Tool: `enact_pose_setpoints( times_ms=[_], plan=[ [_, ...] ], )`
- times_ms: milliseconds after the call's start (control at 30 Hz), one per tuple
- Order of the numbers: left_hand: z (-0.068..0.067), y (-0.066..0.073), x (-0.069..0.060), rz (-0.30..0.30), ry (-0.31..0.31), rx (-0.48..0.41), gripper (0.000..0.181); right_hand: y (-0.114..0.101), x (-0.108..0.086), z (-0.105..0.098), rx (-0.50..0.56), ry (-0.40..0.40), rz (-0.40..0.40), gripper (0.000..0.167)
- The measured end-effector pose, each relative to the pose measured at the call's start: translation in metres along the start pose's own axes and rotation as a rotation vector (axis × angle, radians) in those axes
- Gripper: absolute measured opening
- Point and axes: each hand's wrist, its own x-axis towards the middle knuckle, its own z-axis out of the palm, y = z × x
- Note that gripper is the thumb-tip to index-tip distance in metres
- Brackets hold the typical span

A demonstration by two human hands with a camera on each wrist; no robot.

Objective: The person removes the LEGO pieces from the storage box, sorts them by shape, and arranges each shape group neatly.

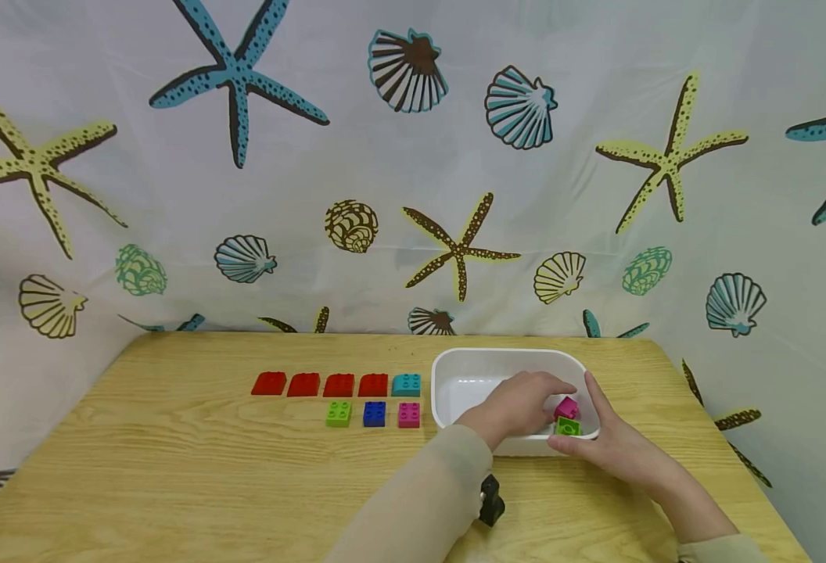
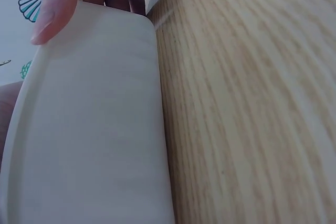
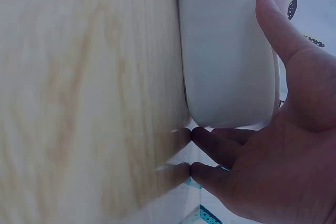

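Note:
A white plastic bin (image 1: 465, 446) stands on the table, holding a pink toy brick (image 1: 566, 407) and a lime-green toy brick (image 1: 568, 427) at its right end. My left hand (image 1: 518, 400) reaches over the front rim into the bin, its fingers beside the pink brick; whether they pinch it is hidden. My right hand (image 1: 624, 446) grips the bin's right end, thumb on the front rim. In the right wrist view, that hand's fingers (image 3: 215, 148) go round the bin's end near the tabletop. The left wrist view mostly shows the bin's outer wall (image 2: 94, 114).
Left of the bin, a back row has several red sloped bricks (image 1: 339, 385) and a light-blue brick (image 1: 407, 385). A front row has lime-green (image 1: 339, 414), dark-blue (image 1: 375, 414) and pink bricks (image 1: 409, 415). A patterned curtain (image 1: 385, 172) hangs behind the wooden table (image 1: 195, 469).

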Motion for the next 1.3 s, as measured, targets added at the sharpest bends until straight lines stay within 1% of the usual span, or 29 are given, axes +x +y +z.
enact_pose_setpoints(
  times_ms=[333,700,800,967,1067,1200,1267,1300],
  plan=[
    [0.0,0.002,0.001,-0.024,0.003,-0.004,0.043,0.0,0.001,-0.001,-0.007,0.0,-0.011,0.133],
    [0.002,0.001,0.002,-0.036,0.04,-0.002,0.029,-0.001,0.001,0.0,0.011,0.001,-0.001,0.133],
    [0.002,0.001,0.002,-0.049,0.037,-0.008,0.028,-0.001,0.0,0.0,0.009,0.003,-0.001,0.133],
    [0.002,0.0,0.002,-0.089,0.033,-0.02,0.024,-0.001,0.001,0.001,0.014,0.006,-0.001,0.133],
    [0.001,0.0,-0.001,-0.119,0.035,-0.062,0.025,-0.002,0.0,0.001,0.017,0.004,0.008,0.133],
    [-0.005,0.001,-0.004,-0.149,0.048,-0.135,0.031,-0.002,-0.001,0.001,0.02,0.005,0.014,0.133],
    [-0.007,0.0,-0.005,-0.153,0.059,-0.149,0.036,-0.002,-0.001,0.001,0.021,0.005,0.012,0.133],
    [-0.009,0.0,-0.006,-0.151,0.068,-0.142,0.039,-0.002,-0.001,0.001,0.02,0.006,0.01,0.133]
  ],
)
